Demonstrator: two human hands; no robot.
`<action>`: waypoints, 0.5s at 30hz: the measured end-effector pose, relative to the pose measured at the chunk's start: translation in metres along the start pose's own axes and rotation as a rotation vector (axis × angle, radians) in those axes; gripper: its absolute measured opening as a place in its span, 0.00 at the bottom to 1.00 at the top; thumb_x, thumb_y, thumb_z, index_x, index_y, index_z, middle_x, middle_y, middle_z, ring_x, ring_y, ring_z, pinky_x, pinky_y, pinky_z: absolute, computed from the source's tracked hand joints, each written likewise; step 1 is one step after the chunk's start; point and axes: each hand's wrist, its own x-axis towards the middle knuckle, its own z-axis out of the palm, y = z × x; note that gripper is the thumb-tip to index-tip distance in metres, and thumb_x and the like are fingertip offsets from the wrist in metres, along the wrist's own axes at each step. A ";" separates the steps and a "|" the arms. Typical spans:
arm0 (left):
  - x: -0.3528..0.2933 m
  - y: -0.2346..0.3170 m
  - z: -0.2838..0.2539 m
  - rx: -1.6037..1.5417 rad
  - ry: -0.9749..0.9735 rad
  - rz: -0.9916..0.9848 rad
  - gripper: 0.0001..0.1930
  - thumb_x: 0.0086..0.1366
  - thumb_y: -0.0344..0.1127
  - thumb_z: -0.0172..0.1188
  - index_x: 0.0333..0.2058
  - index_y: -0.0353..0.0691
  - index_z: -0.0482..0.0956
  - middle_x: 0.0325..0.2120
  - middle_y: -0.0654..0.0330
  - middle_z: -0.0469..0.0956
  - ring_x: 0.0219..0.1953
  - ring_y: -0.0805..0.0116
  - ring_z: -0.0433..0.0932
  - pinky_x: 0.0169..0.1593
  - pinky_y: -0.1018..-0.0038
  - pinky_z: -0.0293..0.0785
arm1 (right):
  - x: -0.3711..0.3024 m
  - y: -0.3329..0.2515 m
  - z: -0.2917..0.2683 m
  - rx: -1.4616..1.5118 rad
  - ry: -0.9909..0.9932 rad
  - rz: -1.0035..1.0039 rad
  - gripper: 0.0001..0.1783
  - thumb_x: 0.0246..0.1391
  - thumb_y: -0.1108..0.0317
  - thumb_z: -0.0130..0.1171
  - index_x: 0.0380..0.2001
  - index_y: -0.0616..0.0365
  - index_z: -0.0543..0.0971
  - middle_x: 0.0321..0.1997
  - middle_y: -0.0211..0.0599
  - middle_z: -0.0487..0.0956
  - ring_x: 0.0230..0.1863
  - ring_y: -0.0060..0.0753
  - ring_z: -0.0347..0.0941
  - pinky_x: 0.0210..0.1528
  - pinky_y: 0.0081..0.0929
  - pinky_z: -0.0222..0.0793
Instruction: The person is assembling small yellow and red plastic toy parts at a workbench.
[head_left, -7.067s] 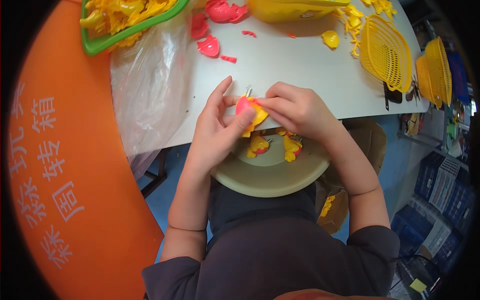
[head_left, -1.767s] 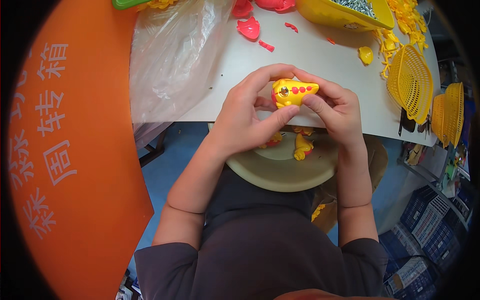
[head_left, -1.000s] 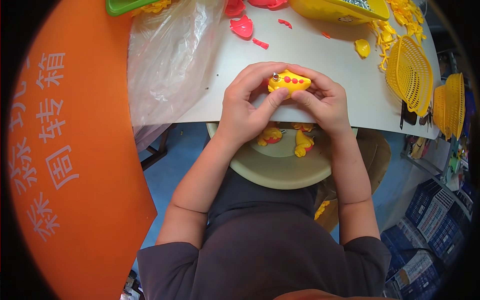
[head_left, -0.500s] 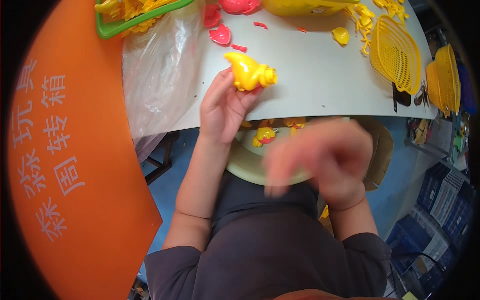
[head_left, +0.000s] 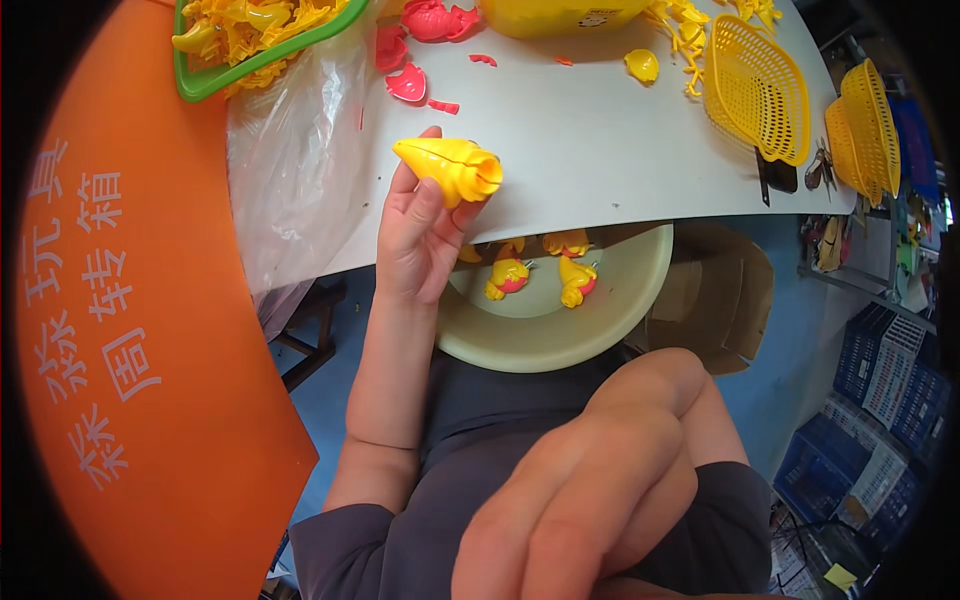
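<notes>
My left hand (head_left: 420,235) is closed on a glossy yellow plastic toy animal body (head_left: 452,165), raised over the table's front edge. The body's pointed end faces left and its rounded end right, with a dark seam line along the top. My right hand (head_left: 600,470) is close up in front of my chest, back of the hand showing. Its fingers lie side by side and point down, but their tips and the palm are hidden. Below the table edge, a pale round basin (head_left: 560,345) holds several yellow and pink toys (head_left: 575,282) with metal bits sticking out.
On the white table (head_left: 560,140) lie pink shell pieces (head_left: 407,83), a yellow shell piece (head_left: 642,66) and a yellow perforated basket (head_left: 757,90). A green-rimmed basket (head_left: 270,65) of yellow parts stands far left, beside clear plastic sheeting (head_left: 300,170) and an orange panel (head_left: 180,330). A cardboard box (head_left: 715,300) adjoins the basin.
My right hand has moved from over the basin down toward my chest, uncovering the basin. My left hand has shifted slightly, turning the yellow body so its seam shows.
</notes>
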 end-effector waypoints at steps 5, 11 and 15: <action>-0.003 -0.006 0.005 0.173 0.041 0.130 0.31 0.60 0.27 0.69 0.60 0.38 0.66 0.56 0.51 0.73 0.57 0.59 0.75 0.61 0.65 0.73 | -0.018 -0.001 0.007 0.266 0.271 0.028 0.12 0.50 0.82 0.52 0.39 0.68 0.78 0.43 0.50 0.79 0.40 0.45 0.76 0.42 0.33 0.71; -0.003 -0.007 0.012 0.264 0.040 0.203 0.24 0.56 0.24 0.72 0.49 0.35 0.72 0.52 0.51 0.76 0.54 0.60 0.77 0.59 0.64 0.74 | -0.038 -0.042 -0.067 -1.781 0.574 0.189 0.26 0.55 0.74 0.64 0.57 0.64 0.72 0.57 0.47 0.74 0.55 0.44 0.75 0.54 0.38 0.74; -0.004 -0.007 0.010 0.309 -0.033 0.200 0.23 0.57 0.23 0.70 0.50 0.34 0.71 0.52 0.50 0.76 0.55 0.62 0.76 0.59 0.65 0.74 | -0.050 -0.041 -0.099 -1.224 0.689 0.444 0.32 0.51 0.78 0.64 0.62 0.62 0.70 0.61 0.44 0.72 0.62 0.38 0.71 0.59 0.32 0.73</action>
